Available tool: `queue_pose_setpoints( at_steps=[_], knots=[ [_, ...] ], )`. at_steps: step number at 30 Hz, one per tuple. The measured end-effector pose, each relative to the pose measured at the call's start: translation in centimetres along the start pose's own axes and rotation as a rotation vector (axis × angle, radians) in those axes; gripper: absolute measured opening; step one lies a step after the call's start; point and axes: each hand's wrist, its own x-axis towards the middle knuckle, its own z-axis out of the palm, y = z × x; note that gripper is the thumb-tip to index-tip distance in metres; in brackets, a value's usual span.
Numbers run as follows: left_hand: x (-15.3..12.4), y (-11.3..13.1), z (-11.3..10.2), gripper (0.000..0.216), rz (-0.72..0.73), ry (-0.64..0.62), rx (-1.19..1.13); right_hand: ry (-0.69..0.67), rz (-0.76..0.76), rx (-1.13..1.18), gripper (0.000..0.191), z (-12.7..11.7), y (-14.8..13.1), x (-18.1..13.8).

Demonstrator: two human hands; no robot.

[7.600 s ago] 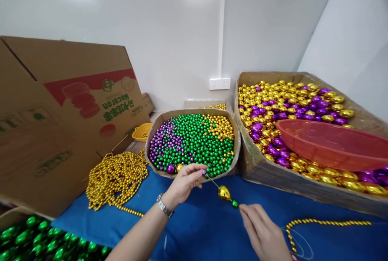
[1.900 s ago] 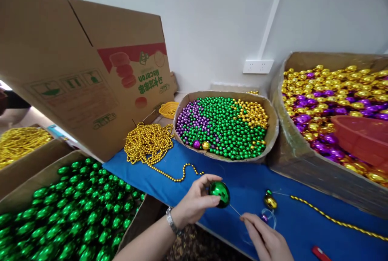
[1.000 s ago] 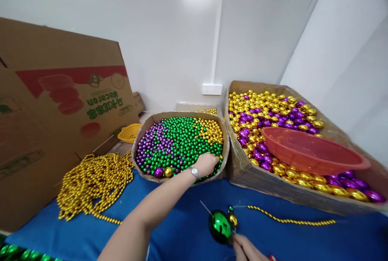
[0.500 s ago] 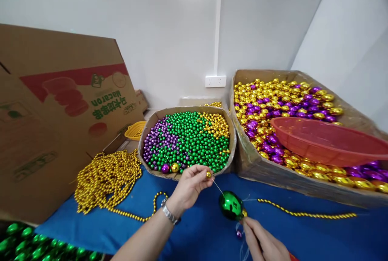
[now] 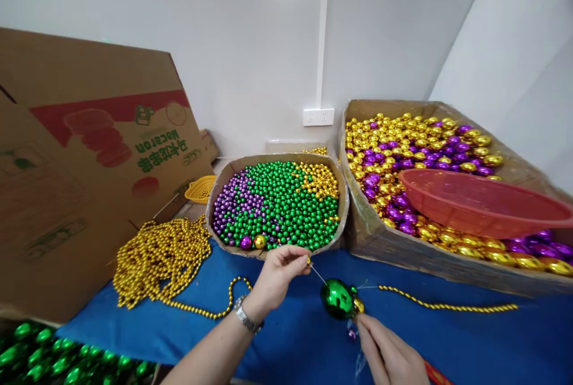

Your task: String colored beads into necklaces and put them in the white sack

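My left hand [image 5: 278, 270], with a watch on its wrist, pinches a small gold bead [image 5: 308, 261] at the tip of a thin needle [image 5: 317, 274]. The needle runs down into a large green ball [image 5: 338, 299] that hangs over the blue cloth [image 5: 188, 331]. Behind the green ball sit a gold ball [image 5: 358, 305] and, lower, a small purple bead [image 5: 351, 333]. My right hand [image 5: 387, 355] is closed just under the green ball, pinching the thread there. A gold bead strand [image 5: 447, 306] trails right from the balls.
A round cardboard tray [image 5: 344, 212] of small green, purple and gold beads stands behind my left hand. A big carton [image 5: 380, 250] of gold and purple balls holds a red basin [image 5: 483, 206]. Gold strands [image 5: 161, 256], a leaning carton [image 5: 89, 152] and green balls [image 5: 54, 355] lie left.
Since a second ago my left hand came back from the bead tray with a gold bead and brought it to the needle tip. The green ball stays on the thread.
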Motion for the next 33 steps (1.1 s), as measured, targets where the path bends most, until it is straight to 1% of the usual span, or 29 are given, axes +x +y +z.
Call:
queue_pose_setpoints(
  at_steps=[2,4,6,10,12,14,16,18,21,23,25,27,33],
  knots=[
    [-0.4,0.0,0.0,0.025,0.028,0.002,0.051,0.014,-0.005,-0.017,0.027,0.4,-0.1,-0.2],
    [-0.8,-0.4,0.1,0.027,0.04,0.001,0.067,-0.008,0.011,-0.031,0.028,1.1,-0.4,-0.5],
    [-1.3,-1.3,0.1,0.029,0.013,0.003,0.051,-0.075,0.065,-0.032,0.029,2.2,-0.7,-1.1],
    [-2.3,-4.2,-0.3,0.028,-0.081,0.044,0.031,-0.234,0.217,0.031,0.03,4.7,-0.9,-2.9],
    [-2.7,-5.3,-0.8,0.028,-0.089,0.068,0.067,-0.3,0.233,0.052,0.031,5.2,-0.5,-3.8],
    [-3.0,-5.5,-1.3,0.028,-0.056,0.082,0.166,-0.352,0.214,0.023,0.032,5.0,0.0,-3.9],
    [-3.2,-4.7,-1.4,0.026,0.022,0.08,0.294,-0.353,0.196,-0.048,0.033,4.2,0.4,-3.2],
    [-3.4,-3.1,-1.0,0.021,0.14,0.063,0.405,-0.289,0.174,-0.085,0.032,3.5,0.2,-1.7],
    [-4.0,0.0,0.3,0.013,0.325,0.017,0.504,-0.199,0.115,0.028,0.031,2.9,-1.0,1.2],
    [-4.5,1.5,1.3,0.01,0.398,-0.011,0.509,-0.181,0.076,0.156,0.03,2.9,-2.0,2.7],
    [-5.0,2.3,1.8,0.009,0.417,-0.039,0.479,-0.185,0.048,0.273,0.03,3.1,-2.6,3.3],
    [-5.2,2.4,1.8,0.009,0.403,-0.064,0.449,-0.199,0.033,0.343,0.029,3.3,-2.7,3.3],
    [-5.2,1.3,0.8,0.012,0.307,-0.077,0.407,-0.201,0.106,0.312,0.026,4.0,-0.8,1.6]
  ],
)
